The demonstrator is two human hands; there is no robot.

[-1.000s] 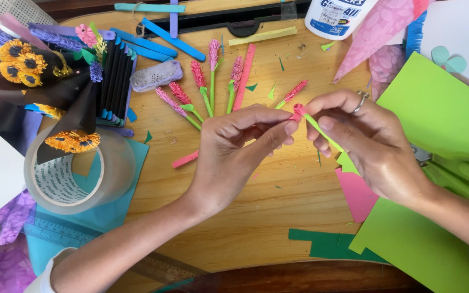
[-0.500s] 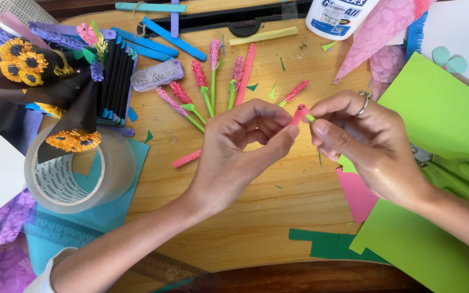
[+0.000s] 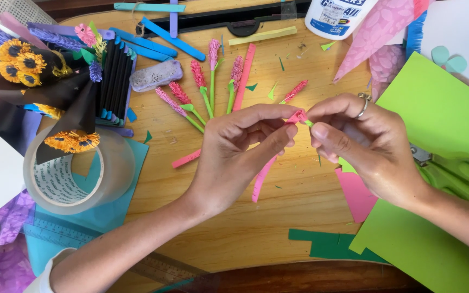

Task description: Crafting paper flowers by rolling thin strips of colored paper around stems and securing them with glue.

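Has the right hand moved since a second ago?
Yes. The right hand has shifted slightly left, toward the left hand, judged against the green scissors; both now pinch the pink strip.

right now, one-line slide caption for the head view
Left hand and right hand pinch a pink fringed strip over a wooden table, paper flowers behind.

Landmark: round wooden table (image 3: 234, 228). Wide roll of clear tape (image 3: 77, 168) sits on its left part. Row of pink-and-green paper flower stems (image 3: 202, 95) lies behind table centre. White glue bottle (image 3: 335, 16) at the far edge. Green-handled scissors (image 3: 451, 171) lie right, on a lime green paper sheet (image 3: 435, 114). Both hands meet above table centre.
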